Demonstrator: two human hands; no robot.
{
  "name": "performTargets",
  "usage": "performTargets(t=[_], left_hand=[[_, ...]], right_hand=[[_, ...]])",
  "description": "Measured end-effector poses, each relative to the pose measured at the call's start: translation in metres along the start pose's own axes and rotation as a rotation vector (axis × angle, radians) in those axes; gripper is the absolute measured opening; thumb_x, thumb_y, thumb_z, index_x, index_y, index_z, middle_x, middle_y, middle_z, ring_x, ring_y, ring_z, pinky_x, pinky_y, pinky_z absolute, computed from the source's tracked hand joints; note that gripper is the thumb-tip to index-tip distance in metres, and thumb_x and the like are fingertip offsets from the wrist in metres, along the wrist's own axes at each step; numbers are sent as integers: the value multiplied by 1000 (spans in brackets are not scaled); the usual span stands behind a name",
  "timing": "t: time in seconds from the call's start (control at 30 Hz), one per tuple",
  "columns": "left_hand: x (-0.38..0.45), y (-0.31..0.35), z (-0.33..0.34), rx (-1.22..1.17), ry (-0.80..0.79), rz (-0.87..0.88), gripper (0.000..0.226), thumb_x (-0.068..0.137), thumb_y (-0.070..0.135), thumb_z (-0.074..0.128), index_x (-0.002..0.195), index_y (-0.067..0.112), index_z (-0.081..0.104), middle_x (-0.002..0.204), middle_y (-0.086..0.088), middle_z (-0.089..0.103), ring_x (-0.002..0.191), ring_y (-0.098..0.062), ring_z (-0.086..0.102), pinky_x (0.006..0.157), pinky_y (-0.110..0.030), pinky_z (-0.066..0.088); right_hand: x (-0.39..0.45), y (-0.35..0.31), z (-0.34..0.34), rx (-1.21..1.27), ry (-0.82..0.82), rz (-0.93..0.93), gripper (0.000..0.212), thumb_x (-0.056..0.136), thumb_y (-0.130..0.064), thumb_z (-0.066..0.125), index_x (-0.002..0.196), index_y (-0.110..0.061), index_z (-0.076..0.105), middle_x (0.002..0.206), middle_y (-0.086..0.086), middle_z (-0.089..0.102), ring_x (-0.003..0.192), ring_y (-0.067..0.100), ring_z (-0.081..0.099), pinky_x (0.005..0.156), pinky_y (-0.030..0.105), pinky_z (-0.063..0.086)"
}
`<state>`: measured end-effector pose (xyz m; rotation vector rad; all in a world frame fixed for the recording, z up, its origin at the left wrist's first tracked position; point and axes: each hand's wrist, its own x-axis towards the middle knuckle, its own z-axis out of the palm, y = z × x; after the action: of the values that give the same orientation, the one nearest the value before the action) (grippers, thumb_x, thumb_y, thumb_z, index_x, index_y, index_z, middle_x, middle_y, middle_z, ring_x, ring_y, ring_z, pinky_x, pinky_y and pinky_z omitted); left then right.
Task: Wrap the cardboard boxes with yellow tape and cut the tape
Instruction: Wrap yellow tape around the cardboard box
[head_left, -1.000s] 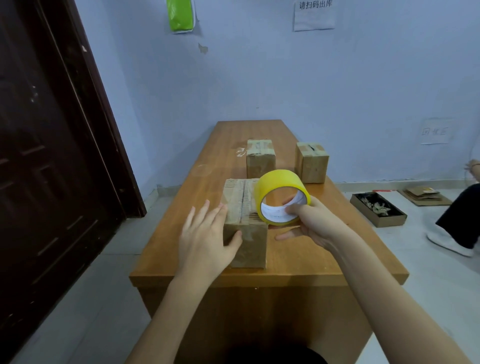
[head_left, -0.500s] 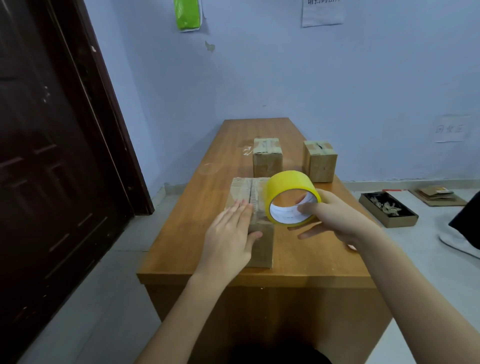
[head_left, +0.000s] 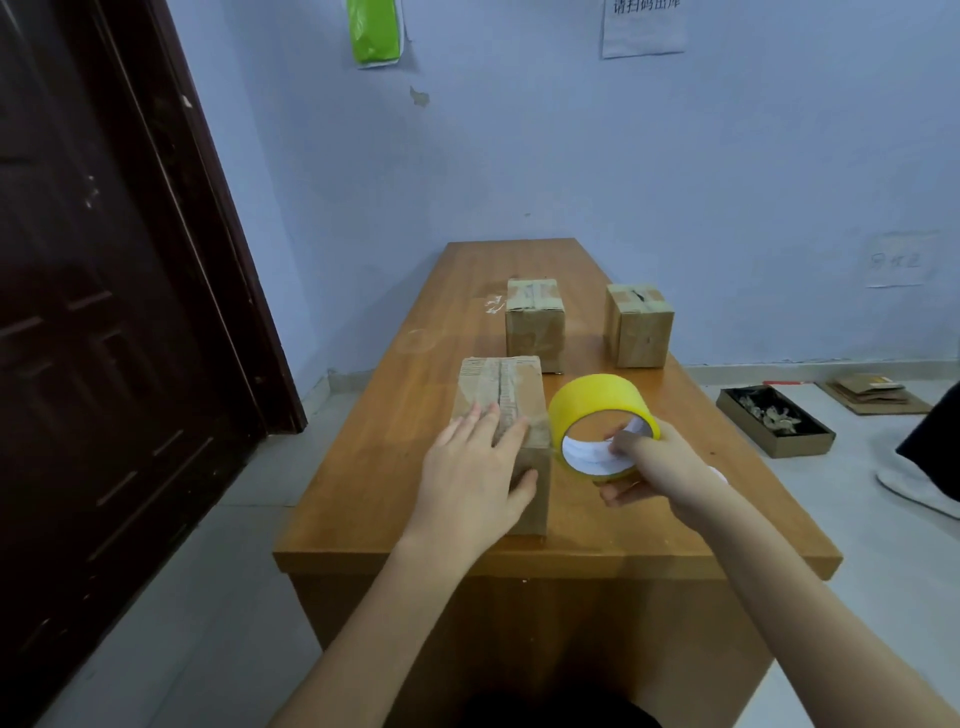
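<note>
Both forearms reach in over the near edge of the desk (head_left: 363, 499). Left hand (head_left: 470, 483) lies palm-down w/ fingers straight on top of the nearest cardboard box (head_left: 501, 387), thumb against its near face; hand flat, not gripping. That box sits close to the near edge, roughly mid-width, long side running away from the viewer, w/ a seam down the top. Just beside it on the right, the right hand (head_left: 657, 470) grips the yellow tape roll (head_left: 597, 410): fingers curled thru the core, thumb underneath, roll's open side facing the viewer, white inner lining visible. Roll's left rim is right at the box's near right corner; can't tell if a strip of tape actually bridges the two. Further back, abt mid-desk, a second box (head_left: 535, 325) stands right behind the first, taped across its top. A third box (head_left: 639, 327) stands near the right edge, level w/ the second, well apart from it, also taped on top. Far end of the desk meets the blue wall (head_left: 675, 156). Dark door (head_left: 104, 312) at left. On the floor, right of the desk, a shallow tray of scraps (head_left: 776, 423) & flattened cardboard (head_left: 872, 395) beyond it.
</note>
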<state>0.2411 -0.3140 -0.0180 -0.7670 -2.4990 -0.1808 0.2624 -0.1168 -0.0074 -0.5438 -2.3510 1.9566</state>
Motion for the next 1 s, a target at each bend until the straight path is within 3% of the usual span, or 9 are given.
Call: performTargets(t=[0.1, 0.23, 0.4, 0.47, 0.53, 0.6, 0.73, 0.83, 1.0], left_hand=[[9, 8, 3, 56, 14, 81, 66, 88, 50, 52, 138, 9, 46, 151, -11, 33, 141, -24, 28, 115, -35, 19], [10, 16, 16, 22, -16, 74, 74, 67, 41, 80, 127, 4, 58, 131, -10, 58, 122, -22, 55, 104, -36, 36], [10, 14, 14, -18, -18, 63, 76, 58, 38, 88, 121, 4, 63, 125, -9, 63, 114, -21, 61, 98, -34, 40], [9, 15, 8, -37, -46, 69, 77, 68, 37, 82, 132, 4, 53, 137, -9, 52, 126, -21, 52, 106, -30, 27], [9, 15, 6, -16, -57, 119, 80, 89, 39, 61, 149, 7, 21, 156, -6, 21, 144, -17, 21, 113, -25, 3], [6, 14, 4, -6, -50, 73, 87, 93, 48, 50, 151, 8, -1, 159, -7, 0, 147, -19, -2, 113, -27, -10], [-1, 4, -1, 20, -69, -149, 100, 84, 69, 42, 151, 8, 1, 159, -8, 2, 147, -20, -2, 115, -29, -3], [0, -1, -4, 50, -137, -172, 96, 85, 70, 39, 151, 9, 6, 159, -7, 9, 147, -17, 5, 116, -28, 3], [4, 7, -9, 136, -178, -191, 93, 89, 67, 36, 150, 4, 6, 159, -13, 8, 147, -25, 1, 117, -38, -4]], right_hand=[[-3, 4, -1, -50, -28, 39, 16, 93, -7, 45, 105, -1, 53, 64, 19, 66, 42, 25, 60, 49, 31, 57], [-4, 11, 2, -14, -37, 57, 13, 95, -9, 44, 104, -3, 53, 59, 16, 67, 40, 22, 59, 43, 25, 51], [-3, 18, 5, 49, -75, 73, 13, 95, -9, 46, 105, -4, 53, 61, 15, 68, 40, 22, 58, 45, 27, 52], [-4, 23, 8, 85, -82, 91, 13, 94, -8, 46, 105, -5, 52, 61, 15, 68, 38, 21, 56, 45, 28, 53], [-3, 26, 11, 108, -72, 90, 13, 94, -7, 46, 105, -4, 53, 59, 15, 67, 37, 20, 55, 45, 28, 53], [-3, 27, 11, 112, -54, 84, 13, 94, -7, 46, 104, -4, 54, 58, 15, 67, 37, 20, 55, 46, 29, 54], [-4, 26, 9, 91, -59, 89, 10, 94, -9, 47, 100, -7, 55, 59, 15, 68, 38, 19, 56, 47, 28, 54], [-2, 26, 10, 82, -57, 89, 11, 94, -9, 47, 101, -6, 54, 59, 16, 67, 39, 20, 56, 48, 28, 54], [-6, 23, 8, 53, -72, 96, 9, 93, -6, 46, 99, -5, 52, 55, 16, 65, 37, 20, 54, 45, 26, 52]])
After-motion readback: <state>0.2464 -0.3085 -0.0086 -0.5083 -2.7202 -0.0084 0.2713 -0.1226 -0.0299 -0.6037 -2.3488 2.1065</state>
